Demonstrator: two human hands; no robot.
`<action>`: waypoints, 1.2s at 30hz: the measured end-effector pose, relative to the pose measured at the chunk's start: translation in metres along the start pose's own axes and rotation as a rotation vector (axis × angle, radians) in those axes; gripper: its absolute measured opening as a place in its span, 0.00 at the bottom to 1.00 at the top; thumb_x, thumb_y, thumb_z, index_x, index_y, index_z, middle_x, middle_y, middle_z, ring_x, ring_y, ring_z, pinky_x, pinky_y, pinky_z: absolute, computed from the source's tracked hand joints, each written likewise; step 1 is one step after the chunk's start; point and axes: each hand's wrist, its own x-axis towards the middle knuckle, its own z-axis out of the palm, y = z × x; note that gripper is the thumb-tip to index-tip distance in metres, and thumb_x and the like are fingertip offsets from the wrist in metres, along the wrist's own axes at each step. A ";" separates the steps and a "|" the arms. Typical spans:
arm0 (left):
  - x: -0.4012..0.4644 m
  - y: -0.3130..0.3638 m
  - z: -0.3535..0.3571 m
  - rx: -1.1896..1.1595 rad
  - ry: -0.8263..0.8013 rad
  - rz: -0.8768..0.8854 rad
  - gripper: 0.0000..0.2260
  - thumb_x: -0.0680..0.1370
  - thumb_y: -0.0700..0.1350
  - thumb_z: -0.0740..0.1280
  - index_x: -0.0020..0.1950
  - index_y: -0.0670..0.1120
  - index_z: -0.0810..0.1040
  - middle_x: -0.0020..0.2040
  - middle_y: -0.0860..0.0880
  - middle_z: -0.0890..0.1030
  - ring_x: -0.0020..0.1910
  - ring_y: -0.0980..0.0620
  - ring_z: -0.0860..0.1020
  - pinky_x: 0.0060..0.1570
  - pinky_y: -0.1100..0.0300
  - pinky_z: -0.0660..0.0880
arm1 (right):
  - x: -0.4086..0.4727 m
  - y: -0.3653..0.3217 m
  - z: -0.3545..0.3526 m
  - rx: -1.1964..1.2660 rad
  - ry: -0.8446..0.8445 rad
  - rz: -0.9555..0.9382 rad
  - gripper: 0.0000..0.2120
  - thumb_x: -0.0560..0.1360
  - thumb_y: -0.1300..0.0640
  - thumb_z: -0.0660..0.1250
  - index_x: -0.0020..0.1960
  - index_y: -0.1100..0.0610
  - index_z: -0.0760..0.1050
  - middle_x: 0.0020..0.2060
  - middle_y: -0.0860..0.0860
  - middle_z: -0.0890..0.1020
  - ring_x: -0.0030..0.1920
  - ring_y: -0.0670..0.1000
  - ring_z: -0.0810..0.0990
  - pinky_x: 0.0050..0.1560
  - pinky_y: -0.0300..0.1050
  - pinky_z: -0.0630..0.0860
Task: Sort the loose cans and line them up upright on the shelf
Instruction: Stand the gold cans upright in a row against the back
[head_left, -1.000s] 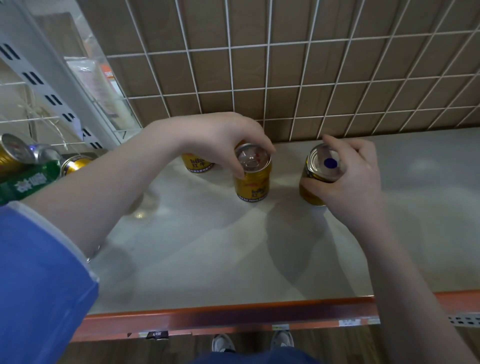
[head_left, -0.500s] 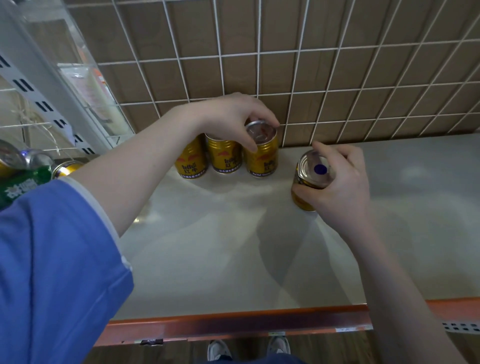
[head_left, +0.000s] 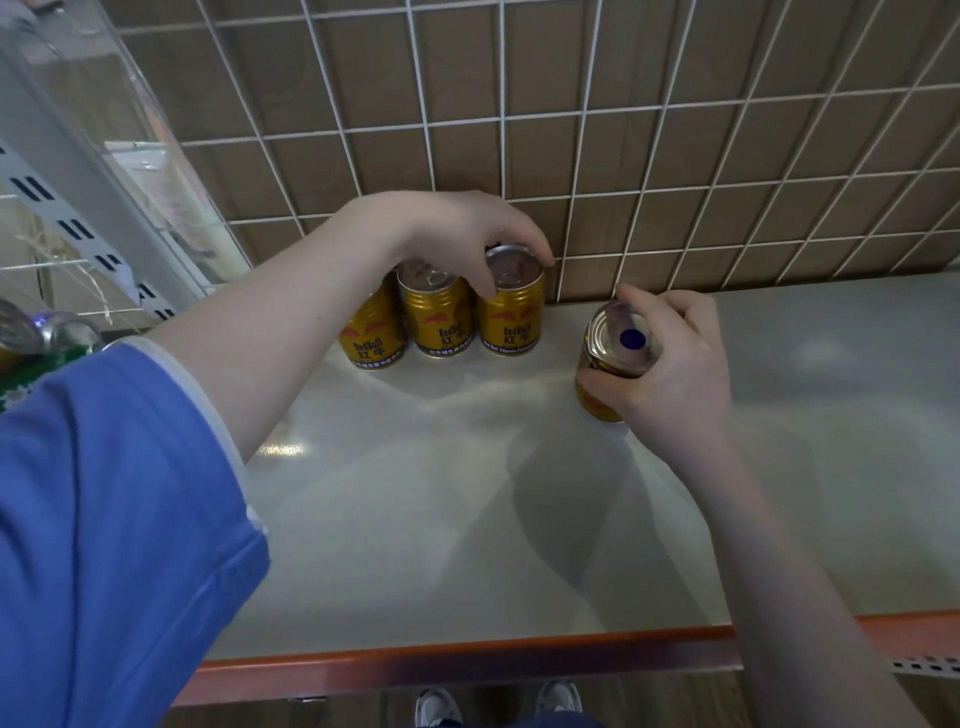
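1. Left hand (head_left: 457, 234) arched over the far row, thumb and curled fingertips pinching the silver rim of the rightmost gold can (head_left: 511, 312); smooth metal cylinder, upright, red bull print and dark lettering on the side, pull-tab lid on top.
2. Touching that can on its left, the middle gold can (head_left: 436, 317), upright, same glossy gold wall, ridged shoulder under the lid, partly under the wrist.
3. Next left again, the leftmost gold can (head_left: 371, 338), upright, lid hidden by the forearm, only the lower printed body showing.
4. All three packed shoulder to shoulder at the far edge of the shelf (head_left: 467, 519), just in front of the wire grid (head_left: 587, 156): thin white rods in rectangles over flat brown board.
5. Right hand (head_left: 670, 374) wrapped round a fourth gold can (head_left: 615, 358), fingers curled over the far side, thumb on the near side; can tilted toward the camera, shiny concave end with a round blue dot facing up, set apart to the right of the row.
6. Shelf surface pale, smooth, faintly glossy with soft shadows; orange front lip (head_left: 467, 660) along the near edge.
7. Blue sleeve (head_left: 104, 519) with a white cuff, near left.
8. Far left, blurred green can (head_left: 31, 364) with a silver top, lying tilted beside a perforated white upright (head_left: 67, 218).
9. Below the lip, toes of pale shoes (head_left: 498, 704).
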 end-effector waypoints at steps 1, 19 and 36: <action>0.000 0.001 0.000 -0.021 0.001 -0.006 0.26 0.73 0.41 0.72 0.68 0.58 0.70 0.67 0.56 0.70 0.66 0.54 0.68 0.64 0.54 0.70 | 0.000 0.000 0.000 0.000 -0.001 0.003 0.34 0.59 0.60 0.78 0.64 0.56 0.74 0.55 0.50 0.68 0.55 0.50 0.72 0.51 0.28 0.62; -0.001 -0.002 0.021 -0.040 0.192 -0.051 0.26 0.73 0.50 0.72 0.69 0.56 0.69 0.68 0.55 0.71 0.66 0.54 0.68 0.59 0.62 0.64 | 0.002 -0.001 0.002 -0.025 -0.036 0.013 0.33 0.60 0.60 0.77 0.65 0.56 0.73 0.54 0.50 0.68 0.56 0.49 0.70 0.53 0.30 0.62; -0.079 0.042 0.188 -0.217 0.755 -0.551 0.13 0.78 0.48 0.63 0.59 0.45 0.78 0.59 0.46 0.77 0.60 0.44 0.72 0.58 0.52 0.69 | 0.035 -0.005 0.001 -0.085 -0.174 -0.058 0.36 0.63 0.57 0.77 0.69 0.54 0.69 0.60 0.53 0.71 0.59 0.51 0.71 0.56 0.36 0.65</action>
